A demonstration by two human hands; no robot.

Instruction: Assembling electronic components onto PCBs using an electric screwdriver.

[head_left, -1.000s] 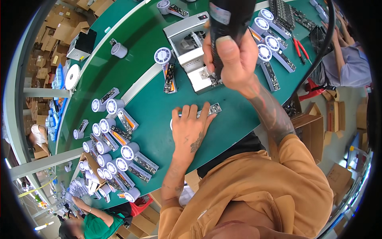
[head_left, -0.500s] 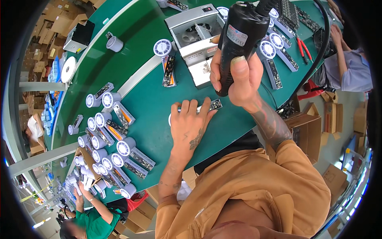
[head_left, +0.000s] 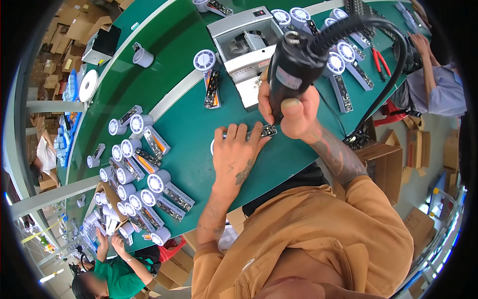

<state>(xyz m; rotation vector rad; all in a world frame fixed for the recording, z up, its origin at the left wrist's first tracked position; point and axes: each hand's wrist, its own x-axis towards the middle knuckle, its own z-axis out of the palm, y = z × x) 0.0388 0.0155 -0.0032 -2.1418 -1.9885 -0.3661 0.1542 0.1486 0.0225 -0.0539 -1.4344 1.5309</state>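
Observation:
My right hand (head_left: 298, 114) is closed round a black electric screwdriver (head_left: 284, 74) with a thick coiled cable at its top. The tool stands roughly upright just right of a handheld fan (head_left: 269, 130), near the end of its circuit board; I cannot see whether its tip touches. My left hand (head_left: 236, 157) lies over this fan with curled fingers, pinning it to the green table (head_left: 279, 164). The fan's round head is mostly hidden under that hand. Beyond the hands stands a silver screw feeder (head_left: 246, 40) with an open top.
Several white fans with bare boards lie at left (head_left: 158, 182), and others at the upper right (head_left: 343, 92). One fan (head_left: 205, 61) is beside the feeder. Red-handled pliers (head_left: 381, 62) lie right, near the cable (head_left: 393, 74). Co-workers sit at left (head_left: 124, 274) and right (head_left: 438, 84).
My right hand and the screwdriver have come down and a little left, closer to the fan's board, and the tool's top has tilted. My left hand stays nearly still.

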